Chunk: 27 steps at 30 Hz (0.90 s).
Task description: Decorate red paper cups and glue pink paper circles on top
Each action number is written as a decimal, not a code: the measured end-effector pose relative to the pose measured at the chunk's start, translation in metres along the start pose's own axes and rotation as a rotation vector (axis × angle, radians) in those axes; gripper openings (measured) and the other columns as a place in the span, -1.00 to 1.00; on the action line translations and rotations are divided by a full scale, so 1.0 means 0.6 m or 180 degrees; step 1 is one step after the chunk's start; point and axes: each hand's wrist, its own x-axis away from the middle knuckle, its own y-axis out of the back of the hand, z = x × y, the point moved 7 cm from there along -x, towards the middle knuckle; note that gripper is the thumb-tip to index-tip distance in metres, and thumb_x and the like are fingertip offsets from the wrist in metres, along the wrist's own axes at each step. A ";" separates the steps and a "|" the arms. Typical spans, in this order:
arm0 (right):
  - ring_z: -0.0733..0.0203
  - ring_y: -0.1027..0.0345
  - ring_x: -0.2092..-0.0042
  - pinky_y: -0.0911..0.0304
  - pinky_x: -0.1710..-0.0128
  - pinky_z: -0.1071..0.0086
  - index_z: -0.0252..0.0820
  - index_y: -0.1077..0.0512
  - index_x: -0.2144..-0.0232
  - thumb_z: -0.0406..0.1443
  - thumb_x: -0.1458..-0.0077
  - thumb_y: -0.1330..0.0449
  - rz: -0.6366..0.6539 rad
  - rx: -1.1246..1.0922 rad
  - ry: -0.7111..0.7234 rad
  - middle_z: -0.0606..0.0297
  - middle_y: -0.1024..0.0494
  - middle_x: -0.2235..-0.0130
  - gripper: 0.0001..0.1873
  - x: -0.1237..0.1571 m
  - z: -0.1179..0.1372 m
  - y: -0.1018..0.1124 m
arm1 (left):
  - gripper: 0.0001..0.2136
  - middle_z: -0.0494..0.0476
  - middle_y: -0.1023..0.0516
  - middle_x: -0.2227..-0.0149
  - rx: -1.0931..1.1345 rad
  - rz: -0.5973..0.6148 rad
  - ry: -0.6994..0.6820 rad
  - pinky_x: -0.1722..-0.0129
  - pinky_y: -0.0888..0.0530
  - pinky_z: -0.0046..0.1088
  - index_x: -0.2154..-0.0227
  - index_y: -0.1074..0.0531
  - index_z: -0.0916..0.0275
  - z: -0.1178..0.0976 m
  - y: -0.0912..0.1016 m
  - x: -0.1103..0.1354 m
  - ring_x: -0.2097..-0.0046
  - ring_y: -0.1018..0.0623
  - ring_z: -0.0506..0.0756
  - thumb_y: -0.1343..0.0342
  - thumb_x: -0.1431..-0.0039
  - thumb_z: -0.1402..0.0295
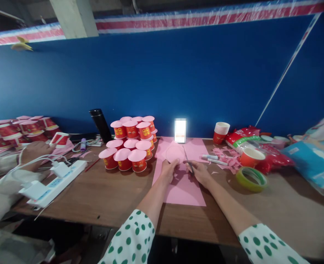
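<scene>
My left hand (169, 171) pinches the lower edge of a piece of pink paper (175, 152) that appears to bear a round outline. In my right hand (200, 173) is a pair of scissors (188, 161), its dark handles in my fingers and its thin blades pointing away from me at the paper's right side. How far the blades are parted is too small to make out. Under both hands lie larger pink sheets (184, 194) on the brown table (117, 200). A lit phone (180, 131) leans upright against the wall beyond them.
Left are stacked red cups (124, 160) with pink discs, a black bottle (99, 124), a power strip (57, 187) and a co-worker's hand (36, 152) near a cup. Right are paper scraps (230, 157), markers (214, 159), cups (221, 132), green tape (251, 180) and bags (313, 161).
</scene>
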 end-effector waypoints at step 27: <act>0.37 -0.25 0.67 -0.20 0.69 0.47 -0.24 -0.42 0.21 -0.05 0.10 -0.24 0.0059 -0.0077 0.0032 0.46 -0.38 0.61 -0.54 -0.005 -0.005 0.001 | -0.77 0.03 -0.35 0.70 -0.0085 0.0034 -0.0079 0.71 -0.14 -0.58 0.61 -0.39 0.34 -0.005 -0.003 0.001 0.66 -0.30 -0.08 -0.25 0.19 0.27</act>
